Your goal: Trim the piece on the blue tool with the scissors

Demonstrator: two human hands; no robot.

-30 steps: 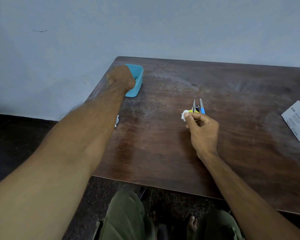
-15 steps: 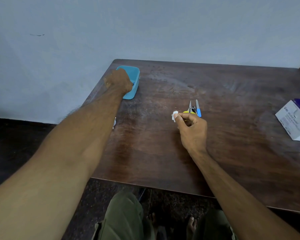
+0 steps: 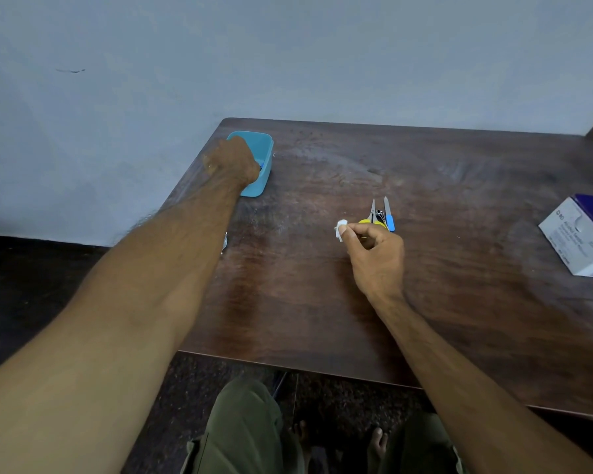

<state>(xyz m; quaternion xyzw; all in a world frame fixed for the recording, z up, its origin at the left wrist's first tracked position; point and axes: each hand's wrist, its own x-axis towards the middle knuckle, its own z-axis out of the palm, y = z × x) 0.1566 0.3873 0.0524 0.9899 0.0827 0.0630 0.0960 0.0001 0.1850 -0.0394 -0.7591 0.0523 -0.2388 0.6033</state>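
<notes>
Swab [image 3: 341, 229], one small white wad, sits pinched between thumb and forefinger of the right hand [image 3: 377, 254] just above the tabletop [image 3: 459, 200]; it looks soft and featherlight, best taken by an edge. Beside it lie three small tools [image 3: 381, 213]. Left hand [image 3: 231, 162] reaches into the single blue tub [image 3: 264, 145]; its fingers are hidden.

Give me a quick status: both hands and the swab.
Left hand in the blue tub, grip hidden. Right hand pinching the white swab above the table. Small tools lying just beyond the right hand.
</notes>
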